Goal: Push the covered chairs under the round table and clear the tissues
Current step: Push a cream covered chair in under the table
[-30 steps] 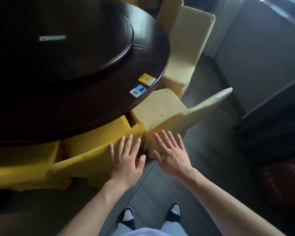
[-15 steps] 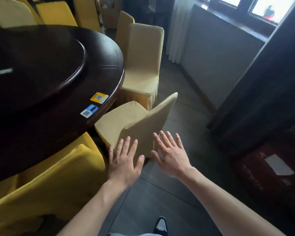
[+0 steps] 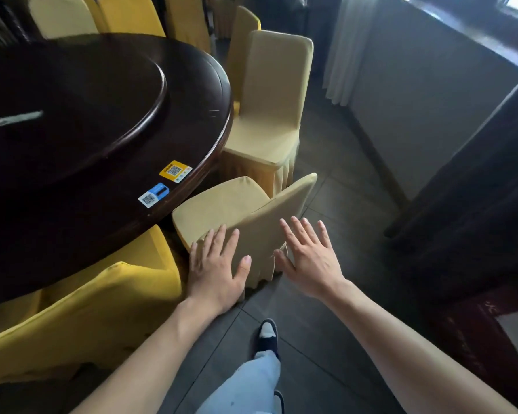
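A dark round table (image 3: 192, 138) with a raised turntable fills the left. A cream-covered chair (image 3: 234, 204) stands at its right edge, seat partly under the rim, back toward me. My left hand (image 3: 216, 264) lies flat and open against the chair's back near its left side. My right hand (image 3: 308, 255) is open with fingers spread, hovering at the back's right edge; contact cannot be told. A bright yellow covered chair (image 3: 96, 303) sits tucked under the table at lower left. A second cream chair (image 3: 269, 115) stands farther along the rim. No tissues are visible.
More yellow and cream chairs (image 3: 126, 16) crowd the far side of the table. A grey low wall (image 3: 416, 100) with a curtain and window runs on the right. Dark furniture (image 3: 476, 189) stands at right. My shoe (image 3: 268, 334) is on the tiled floor.
The view swung right, from the yellow chair to the cream chair. Both open hands moved off the yellow chair's back onto the cream chair's back. I stepped forward with one foot.
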